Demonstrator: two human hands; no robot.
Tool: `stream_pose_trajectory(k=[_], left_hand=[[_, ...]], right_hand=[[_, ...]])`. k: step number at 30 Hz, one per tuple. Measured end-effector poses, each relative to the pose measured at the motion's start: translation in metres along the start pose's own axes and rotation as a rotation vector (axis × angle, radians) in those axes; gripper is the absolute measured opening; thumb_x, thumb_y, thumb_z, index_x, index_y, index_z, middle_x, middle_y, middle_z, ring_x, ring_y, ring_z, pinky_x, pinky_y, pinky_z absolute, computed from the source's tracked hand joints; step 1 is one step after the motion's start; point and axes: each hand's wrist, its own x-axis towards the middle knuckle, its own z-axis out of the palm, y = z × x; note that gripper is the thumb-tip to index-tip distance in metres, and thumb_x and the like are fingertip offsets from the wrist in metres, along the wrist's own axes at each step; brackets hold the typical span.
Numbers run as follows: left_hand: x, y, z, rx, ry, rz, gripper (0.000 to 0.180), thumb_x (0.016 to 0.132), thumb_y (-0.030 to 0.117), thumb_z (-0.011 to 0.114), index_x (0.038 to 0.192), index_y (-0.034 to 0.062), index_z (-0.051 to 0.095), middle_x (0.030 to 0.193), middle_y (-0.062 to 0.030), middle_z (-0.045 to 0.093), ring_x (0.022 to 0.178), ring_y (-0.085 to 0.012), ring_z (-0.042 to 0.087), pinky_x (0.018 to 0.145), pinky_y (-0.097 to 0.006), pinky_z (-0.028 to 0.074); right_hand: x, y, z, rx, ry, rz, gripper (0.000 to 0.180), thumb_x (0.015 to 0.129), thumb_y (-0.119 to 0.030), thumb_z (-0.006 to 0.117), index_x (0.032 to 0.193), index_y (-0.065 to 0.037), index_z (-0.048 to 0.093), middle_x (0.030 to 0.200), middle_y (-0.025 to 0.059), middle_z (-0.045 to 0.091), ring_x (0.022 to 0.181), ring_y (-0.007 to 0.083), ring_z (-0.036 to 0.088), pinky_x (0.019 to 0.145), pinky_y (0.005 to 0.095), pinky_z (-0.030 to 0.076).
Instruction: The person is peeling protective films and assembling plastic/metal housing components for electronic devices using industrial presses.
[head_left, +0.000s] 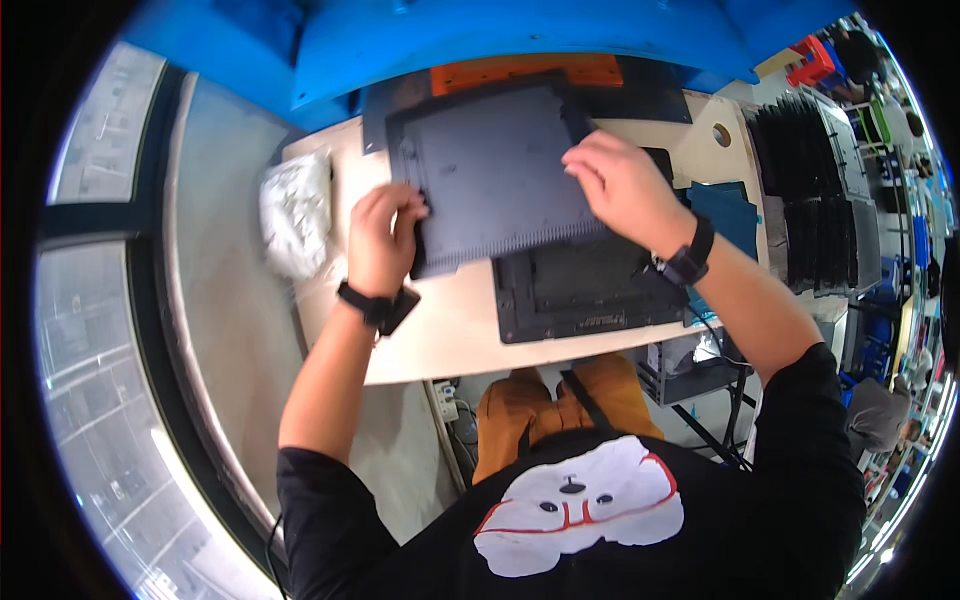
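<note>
A flat dark-grey plastic panel (490, 170) with a toothed strip along its near edge lies tilted over the far middle of the table. My left hand (383, 232) is closed on its left edge, thumb and fingers pinching there. At the panel's right side my right hand (622, 185) is closed, with its fingertips drawn together over the surface; anything between them is too small to make out. Partly under the panel, a black frame-like plastic piece (590, 325) with a recessed middle rests on the table. Each wrist wears a black band.
The pale tabletop (440, 340) has a blue structure (530, 35) along its far side. A clear plastic bag (297, 215) lies at the left. Blue sheets (728, 215) are on the right, beside stacks of dark panels (800, 150). An orange piece (590, 70) lies behind the panel.
</note>
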Motion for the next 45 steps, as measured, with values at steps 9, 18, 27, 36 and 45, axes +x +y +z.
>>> stream_pose_trajectory(k=[9, 18, 27, 36, 45], left_hand=[[0.178, -0.117, 0.128, 0.397, -0.034, 0.058, 0.016, 0.089, 0.016, 0.062, 0.095, 0.0024, 0.067, 0.094, -0.0157, 0.069, 0.086, -0.0361, 0.065, 0.079, -0.041, 0.051], [0.144, -0.073, 0.12, 0.426, -0.312, 0.251, 0.036, 0.088, 0.012, 0.062, 0.122, -0.0007, 0.06, 0.129, -0.0212, 0.056, 0.12, -0.039, 0.053, 0.102, -0.041, 0.042], [0.155, -0.086, 0.136, 0.552, -0.37, 0.29, 0.056, 0.089, 0.018, 0.062, 0.139, -0.0001, 0.044, 0.146, -0.0219, 0.041, 0.134, -0.0379, 0.04, 0.11, -0.041, 0.035], [0.173, -0.079, 0.135, 0.639, -0.454, 0.319, 0.059, 0.088, 0.023, 0.063, 0.138, -0.0031, 0.045, 0.144, -0.0227, 0.043, 0.135, -0.0388, 0.039, 0.111, -0.045, 0.032], [0.235, -0.096, 0.15, 0.331, -0.369, -0.266, 0.047, 0.091, 0.034, 0.064, 0.127, 0.0042, 0.058, 0.134, -0.0176, 0.054, 0.128, -0.0307, 0.049, 0.107, -0.039, 0.036]], right_hand=[[0.075, 0.194, 0.03, -0.162, 0.167, 0.107, 0.016, 0.087, -0.014, 0.06, 0.096, -0.002, 0.066, 0.095, 0.0176, 0.066, 0.087, 0.037, 0.063, 0.078, 0.0412, 0.051], [0.024, 0.183, 0.03, -0.571, -0.162, -0.037, 0.06, 0.093, -0.042, 0.058, 0.142, -0.01, 0.044, 0.15, 0.0141, 0.038, 0.139, 0.0311, 0.035, 0.114, 0.043, 0.031], [0.061, 0.216, 0.036, -0.586, -0.275, 0.083, 0.079, 0.089, -0.059, 0.055, 0.148, -0.011, 0.035, 0.156, 0.0129, 0.026, 0.145, 0.0293, 0.023, 0.119, 0.0441, 0.018], [0.067, 0.21, 0.023, -0.506, -0.275, 0.172, 0.082, 0.084, -0.053, 0.064, 0.147, -0.008, 0.036, 0.155, 0.0156, 0.028, 0.145, 0.0292, 0.022, 0.12, 0.0442, 0.014], [-0.024, 0.117, -0.038, -0.166, -0.33, 0.011, 0.033, 0.083, -0.034, 0.065, 0.095, -0.003, 0.064, 0.097, 0.0094, 0.062, 0.098, 0.0241, 0.057, 0.087, 0.0392, 0.042]])
